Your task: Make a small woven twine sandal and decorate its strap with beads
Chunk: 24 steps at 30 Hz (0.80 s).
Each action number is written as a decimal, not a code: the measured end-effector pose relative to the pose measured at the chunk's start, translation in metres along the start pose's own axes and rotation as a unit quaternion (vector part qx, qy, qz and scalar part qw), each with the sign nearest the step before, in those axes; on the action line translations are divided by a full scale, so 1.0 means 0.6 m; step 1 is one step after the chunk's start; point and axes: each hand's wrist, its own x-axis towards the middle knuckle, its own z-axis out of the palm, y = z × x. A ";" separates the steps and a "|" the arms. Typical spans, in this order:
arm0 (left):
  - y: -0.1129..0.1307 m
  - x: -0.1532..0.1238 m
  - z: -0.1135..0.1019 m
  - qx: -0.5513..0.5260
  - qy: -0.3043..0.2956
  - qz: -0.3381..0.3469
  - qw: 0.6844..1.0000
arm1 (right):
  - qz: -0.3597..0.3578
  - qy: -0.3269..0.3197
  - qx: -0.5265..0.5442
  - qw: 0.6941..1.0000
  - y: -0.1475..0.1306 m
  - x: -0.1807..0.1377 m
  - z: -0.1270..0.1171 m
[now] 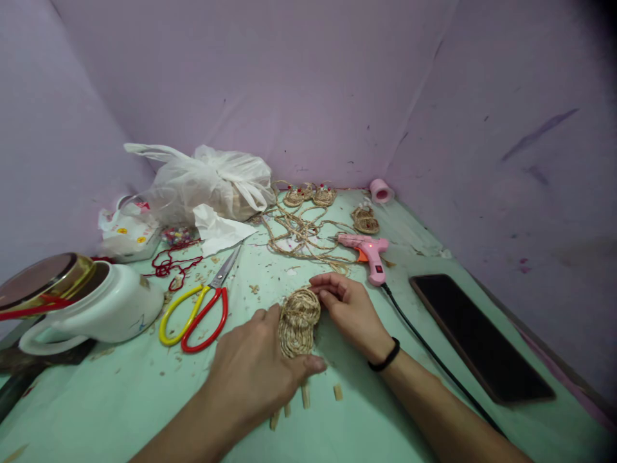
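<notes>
A small slipper-shaped piece of coiled straw cord (297, 331) is between my hands, low over the table. My left hand (255, 357) grips it from the left, with the thumb across its near end and the fingers along its left side. At its upper right edge, the fingers of my right hand (349, 307) are pinched together against the cord. Whether a loose strand lies in that pinch, I cannot make out. Short straw offcuts (305, 393) lie just below the left thumb.
Scissors (205, 305) lie to the left, by a white enamel mug (120, 308). A pink glue gun (369, 251) and a phone (482, 337) are to the right. Behind are straw cord (299, 231), finished small slippers (324, 195), a plastic bag (212, 180) and red yarn (176, 263).
</notes>
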 end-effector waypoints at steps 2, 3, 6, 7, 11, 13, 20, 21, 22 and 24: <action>-0.020 0.007 -0.019 -0.035 -0.012 -0.010 0.999 | -0.011 0.018 -0.024 0.999 -0.002 0.001 -0.005; -0.031 0.013 -0.027 -0.065 -0.016 -0.012 0.998 | -0.018 0.032 -0.037 0.999 -0.005 0.002 -0.008; -0.057 0.031 -0.030 -0.175 0.002 -0.019 0.984 | -0.037 0.069 -0.074 0.994 -0.015 0.003 -0.022; -0.061 0.036 -0.025 -0.215 0.003 -0.027 0.976 | -0.042 0.074 -0.093 0.992 -0.018 0.003 -0.028; -0.057 0.040 0.006 -0.319 -0.035 -0.048 0.946 | -0.031 0.005 -0.194 0.981 -0.025 -0.001 -0.044; -0.048 0.035 0.017 -0.339 -0.040 -0.051 0.939 | -0.008 -0.063 -0.203 0.977 -0.025 -0.006 -0.046; -0.031 0.020 0.026 -0.395 -0.069 -0.055 0.914 | -0.042 -0.090 -0.167 0.981 -0.023 -0.014 -0.026; -0.032 0.020 0.025 -0.379 -0.067 -0.053 0.922 | -0.043 -0.087 -0.155 0.983 -0.021 -0.013 -0.024; -0.035 0.021 0.024 -0.353 -0.059 -0.047 0.933 | -0.043 -0.084 -0.148 0.984 -0.019 -0.012 -0.023; -0.041 0.023 0.020 -0.292 -0.022 -0.030 0.956 | -0.042 -0.075 -0.164 0.983 -0.016 -0.009 -0.025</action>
